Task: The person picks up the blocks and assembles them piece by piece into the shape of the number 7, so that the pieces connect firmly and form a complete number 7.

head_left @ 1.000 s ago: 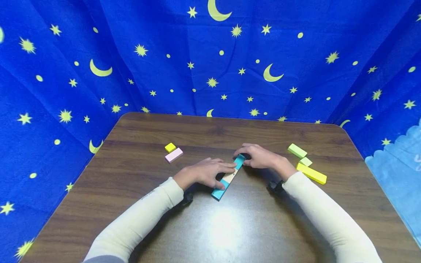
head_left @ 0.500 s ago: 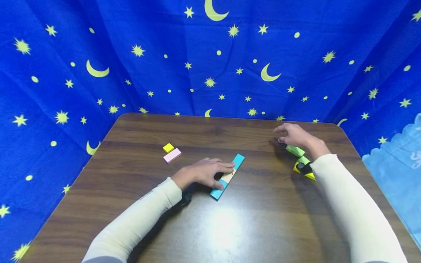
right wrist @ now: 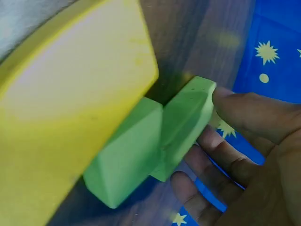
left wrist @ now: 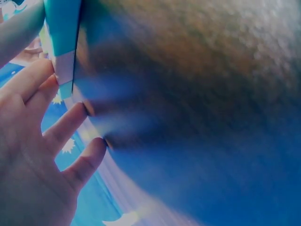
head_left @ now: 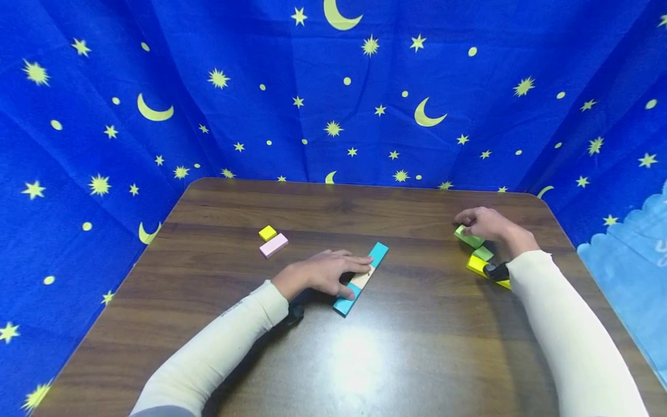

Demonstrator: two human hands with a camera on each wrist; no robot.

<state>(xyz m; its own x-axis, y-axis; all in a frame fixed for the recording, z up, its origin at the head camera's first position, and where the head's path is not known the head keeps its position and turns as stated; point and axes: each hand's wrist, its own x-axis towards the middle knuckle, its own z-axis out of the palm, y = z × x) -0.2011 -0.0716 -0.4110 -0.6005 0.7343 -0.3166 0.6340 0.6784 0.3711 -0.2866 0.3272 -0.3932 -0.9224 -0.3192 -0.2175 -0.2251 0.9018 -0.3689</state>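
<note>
In the head view my left hand point(head_left: 329, 273) rests on a straight row made of a teal block point(head_left: 378, 252), a pale wood-coloured block point(head_left: 361, 279) and another teal block point(head_left: 344, 304). Its fingers are extended, the thumb on the near teal block and the fingertips towards the far end. My right hand point(head_left: 490, 223) is at the longer light green block point(head_left: 469, 236) on the right. In the right wrist view the thumb point(right wrist: 235, 106) presses one end of that green block point(right wrist: 190, 120) and the fingers curl at its other side.
A shorter green block point(right wrist: 129, 155) lies against the longer one, beside a long yellow block point(head_left: 476, 264) partly hidden by the wrist camera point(head_left: 496, 271). At the left lie a small yellow block point(head_left: 268, 233) and a pink block point(head_left: 274, 246). A starry blue curtain point(head_left: 292, 116) borders the wooden table point(head_left: 250, 359).
My right hand has left the far end of the teal row, moved right over the green blocks, and come down onto the longer green block. The left hand has stayed on the row.
</note>
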